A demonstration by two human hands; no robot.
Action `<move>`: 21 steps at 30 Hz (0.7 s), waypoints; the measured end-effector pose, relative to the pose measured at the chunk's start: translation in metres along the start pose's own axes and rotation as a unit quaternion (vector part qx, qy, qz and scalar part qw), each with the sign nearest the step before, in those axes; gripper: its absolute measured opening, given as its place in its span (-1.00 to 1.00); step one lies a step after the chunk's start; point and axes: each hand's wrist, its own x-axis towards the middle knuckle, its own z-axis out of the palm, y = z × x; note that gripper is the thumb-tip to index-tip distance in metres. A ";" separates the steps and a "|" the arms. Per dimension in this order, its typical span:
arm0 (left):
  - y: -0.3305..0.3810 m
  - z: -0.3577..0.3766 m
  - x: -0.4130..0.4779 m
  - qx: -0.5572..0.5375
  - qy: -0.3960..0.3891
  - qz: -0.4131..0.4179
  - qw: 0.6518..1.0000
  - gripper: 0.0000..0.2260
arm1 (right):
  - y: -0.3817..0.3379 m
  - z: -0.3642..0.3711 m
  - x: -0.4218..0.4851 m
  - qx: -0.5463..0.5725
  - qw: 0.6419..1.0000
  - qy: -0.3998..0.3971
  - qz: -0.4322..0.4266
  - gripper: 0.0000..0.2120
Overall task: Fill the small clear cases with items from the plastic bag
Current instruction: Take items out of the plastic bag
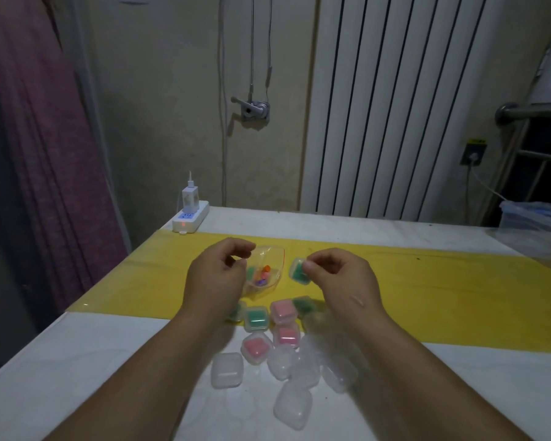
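Empty clear cases [291,405] lie nearest on the white table [77,361], with pink- and green-filled cases [255,318] beyond. Right hand [337,275]: thumb and fingertips pinch a small clear case [298,271] holding green pieces, raised above the yellow strip [427,281]. Left hand [217,272]: curled fingers grip the plastic bag [264,272] of coloured items. Power strip [191,218] at far edge.

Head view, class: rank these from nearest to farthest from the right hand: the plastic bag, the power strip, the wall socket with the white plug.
1. Plastic bag, just left of the right hand, on the yellow strip.
2. Power strip, far left at the table's back edge.
3. Wall socket, up on the right wall, beyond the table.
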 end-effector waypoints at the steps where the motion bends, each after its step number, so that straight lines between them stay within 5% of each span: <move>1: -0.001 0.000 0.001 0.042 0.003 0.006 0.999 -0.68 | 0.001 0.003 0.003 -0.034 0.999 -0.023 0.010 -0.95; 7: -0.005 -0.003 0.006 0.230 0.007 0.004 0.973 -0.59 | -0.002 0.020 0.023 -0.125 0.989 -0.066 0.049 -0.88; 13: -0.006 -0.001 0.007 0.241 -0.026 -0.002 0.970 -0.56 | 0.004 0.035 0.034 -0.284 0.942 -0.172 0.049 -0.84; 21: -0.022 0.000 0.013 0.210 0.036 -0.039 0.976 -0.54 | -0.004 0.051 0.053 -0.242 0.960 -0.139 -0.017 -0.79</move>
